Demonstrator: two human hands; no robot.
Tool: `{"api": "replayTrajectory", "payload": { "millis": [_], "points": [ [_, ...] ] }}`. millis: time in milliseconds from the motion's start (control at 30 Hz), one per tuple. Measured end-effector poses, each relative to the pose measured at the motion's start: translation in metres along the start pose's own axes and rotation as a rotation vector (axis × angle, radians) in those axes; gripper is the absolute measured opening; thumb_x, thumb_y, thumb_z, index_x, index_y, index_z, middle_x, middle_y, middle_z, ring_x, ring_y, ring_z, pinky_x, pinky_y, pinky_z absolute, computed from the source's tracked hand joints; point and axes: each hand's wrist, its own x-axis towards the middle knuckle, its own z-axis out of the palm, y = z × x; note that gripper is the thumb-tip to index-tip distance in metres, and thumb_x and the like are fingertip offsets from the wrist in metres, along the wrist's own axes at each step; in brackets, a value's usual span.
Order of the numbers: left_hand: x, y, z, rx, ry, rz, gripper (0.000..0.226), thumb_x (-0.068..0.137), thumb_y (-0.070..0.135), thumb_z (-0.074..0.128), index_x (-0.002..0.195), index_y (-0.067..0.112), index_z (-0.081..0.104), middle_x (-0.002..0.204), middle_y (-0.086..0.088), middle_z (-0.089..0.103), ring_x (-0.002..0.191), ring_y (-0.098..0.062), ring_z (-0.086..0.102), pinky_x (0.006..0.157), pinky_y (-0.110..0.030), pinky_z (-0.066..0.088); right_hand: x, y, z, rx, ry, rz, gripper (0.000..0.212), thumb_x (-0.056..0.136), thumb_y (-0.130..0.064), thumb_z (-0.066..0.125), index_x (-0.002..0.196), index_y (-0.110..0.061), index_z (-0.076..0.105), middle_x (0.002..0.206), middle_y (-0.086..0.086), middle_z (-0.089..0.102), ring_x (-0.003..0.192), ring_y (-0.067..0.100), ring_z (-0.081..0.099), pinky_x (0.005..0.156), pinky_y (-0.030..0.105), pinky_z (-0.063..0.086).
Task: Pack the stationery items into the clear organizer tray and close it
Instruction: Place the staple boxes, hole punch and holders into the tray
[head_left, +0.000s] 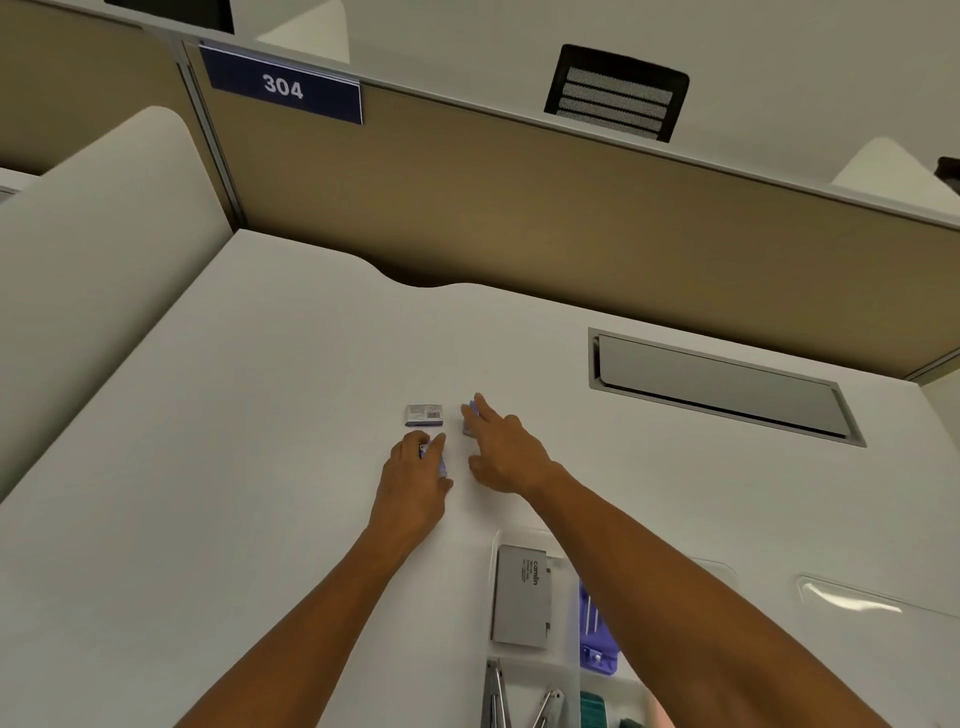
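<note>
The clear organizer tray (530, 540) sits open at the near right of the desk (234, 415), partly under the right forearm. It already holds a grey Camlin box (521, 595) in its far compartment, a purple item (597, 639) just to the right of that, and metal tools (496, 691) and something green (592, 704) nearer the bottom edge. What looks like its clear lid (852, 597) lies flat on the desk to the right, apart from the tray, so closing is not yet done.

3 small boxes remain out on the desk, well beyond the tray, which is probably why both arms are stretched forward together. The left hand (415, 478) has its fingers curled round a small purple box (431, 454), pinching it against the desk. The right hand (506, 452) reaches past it with fingers extended and fairly wide, fingertips touching a second purple box (470, 415); I cannot tell whether it has closed on it yet. Between and beyond the hands, a white barcoded box (424, 414) lies untouched.

Taking 1 box in each hand would save a trip back to the tray; the third would need another reach.
</note>
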Motion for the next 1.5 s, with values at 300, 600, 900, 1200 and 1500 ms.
{"api": "replayTrajectory", "payload": {
  "millis": [300, 600, 900, 1200, 1500],
  "points": [
    [0.001, -0.008, -0.002, -0.086, 0.000, 0.008, 0.054, 0.086, 0.021, 0.069, 0.134, 0.003, 0.049, 0.133, -0.015, 0.049, 0.119, -0.026, 0.048, 0.103, -0.034, 0.042, 0.003, 0.005, 0.008, -0.018, 0.184, -0.043, 0.030, 0.095, -0.016, 0.055, 0.124, -0.010, 0.059, 0.131, 0.007, 0.052, 0.108, 0.029, 0.059, 0.090, 0.039, 0.052],
    [-0.020, -0.016, -0.002, -0.141, 0.042, 0.008, 0.045, 0.083, 0.018, 0.072, 0.123, 0.003, 0.058, 0.123, -0.012, 0.055, 0.110, -0.025, 0.047, 0.099, -0.042, 0.044, -0.013, 0.001, 0.021, 0.046, 0.155, -0.001, 0.027, 0.093, -0.013, 0.059, 0.119, -0.005, 0.059, 0.113, 0.015, 0.057, 0.100, 0.030, 0.059, 0.089, 0.039, 0.051],
    [-0.025, -0.017, -0.001, 0.093, 0.025, -0.105, 0.071, 0.084, 0.040, 0.068, 0.143, 0.015, 0.036, 0.138, -0.010, 0.040, 0.117, -0.025, 0.044, 0.097, -0.034, 0.045, -0.024, 0.003, 0.032, 0.080, 0.169, 0.027, 0.023, 0.092, -0.010, 0.059, 0.114, -0.005, 0.059, 0.113, 0.013, 0.060, 0.101, 0.028, 0.058, 0.090, 0.040, 0.051],
    [-0.018, -0.016, -0.003, 0.311, -0.076, -0.048, 0.070, 0.093, 0.046, 0.051, 0.150, 0.022, 0.019, 0.143, -0.008, 0.029, 0.119, -0.025, 0.037, 0.099, -0.033, 0.041, -0.021, 0.005, 0.035, 0.111, 0.195, 0.030, 0.025, 0.093, -0.012, 0.059, 0.116, -0.006, 0.059, 0.113, 0.012, 0.060, 0.102, 0.028, 0.059, 0.091, 0.038, 0.050],
    [-0.014, -0.014, 0.004, 0.364, -0.039, -0.055, 0.070, 0.095, 0.056, 0.035, 0.151, 0.019, 0.014, 0.142, -0.008, 0.030, 0.116, -0.025, 0.040, 0.096, -0.034, 0.041, -0.020, 0.004, 0.040, 0.131, 0.210, 0.055, 0.028, 0.093, -0.015, 0.059, 0.120, -0.008, 0.059, 0.118, 0.011, 0.060, 0.105, 0.028, 0.058, 0.092, 0.039, 0.050]
  ]
}}
